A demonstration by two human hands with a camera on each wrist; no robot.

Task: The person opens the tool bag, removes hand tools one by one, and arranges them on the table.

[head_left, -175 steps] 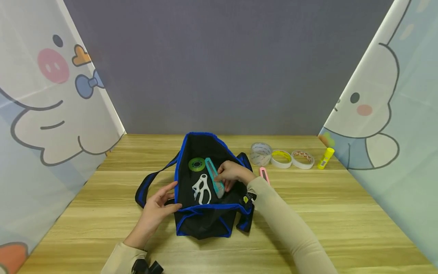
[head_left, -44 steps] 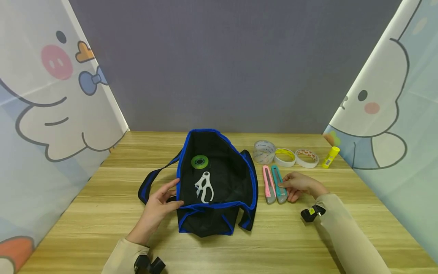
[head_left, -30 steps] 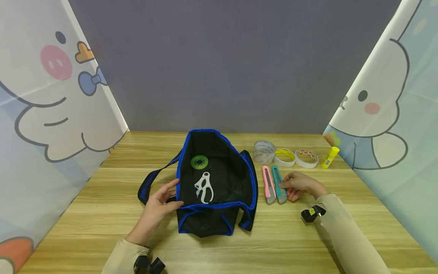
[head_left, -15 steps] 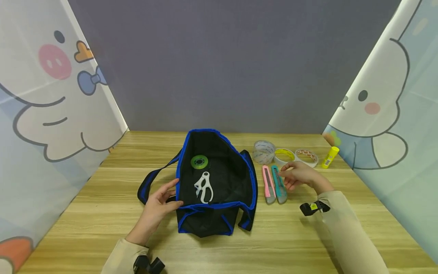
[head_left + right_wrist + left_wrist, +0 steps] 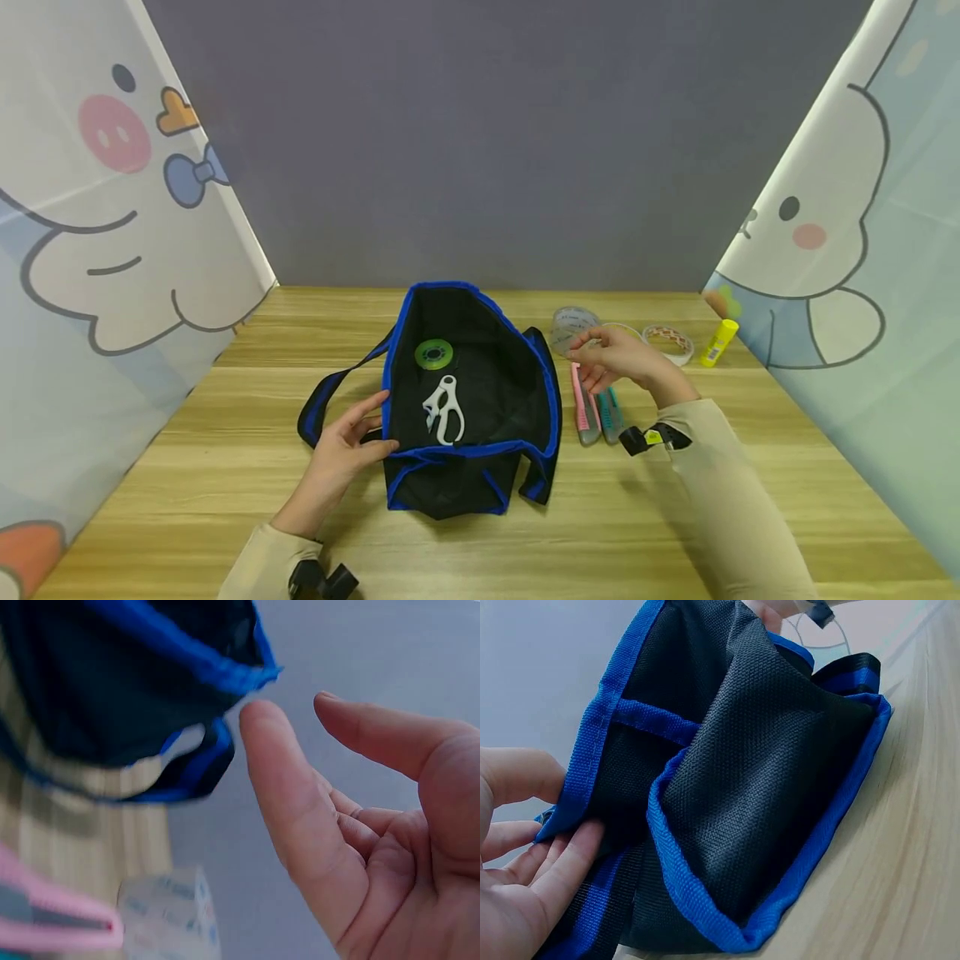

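My left hand (image 5: 341,454) grips the blue-edged rim of a black fabric bag (image 5: 450,485), and the left wrist view shows its fingers (image 5: 574,859) around that edge. Inside the bag lie a green disc with a dark centre (image 5: 424,355) and a white tool with looped handles (image 5: 452,402). My right hand (image 5: 618,360) hovers above two box cutters, fingers apart and holding nothing. The pink box cutter (image 5: 588,425) and the teal box cutter (image 5: 612,422) lie side by side on the table, their upper parts partly covered by the hand.
Behind the right hand stand a clear tape roll (image 5: 567,327), a mostly hidden roll and a white tape roll (image 5: 681,358). A yellow glue stick (image 5: 718,343) is at far right. The bag's strap (image 5: 318,408) loops out on the left. A grey panel (image 5: 480,150) closes off the back.
Earlier my right hand held the teal box cutter in the bag, then set it beside the pink one. It has since let go, risen and moved left. My left hand stays on the rim.
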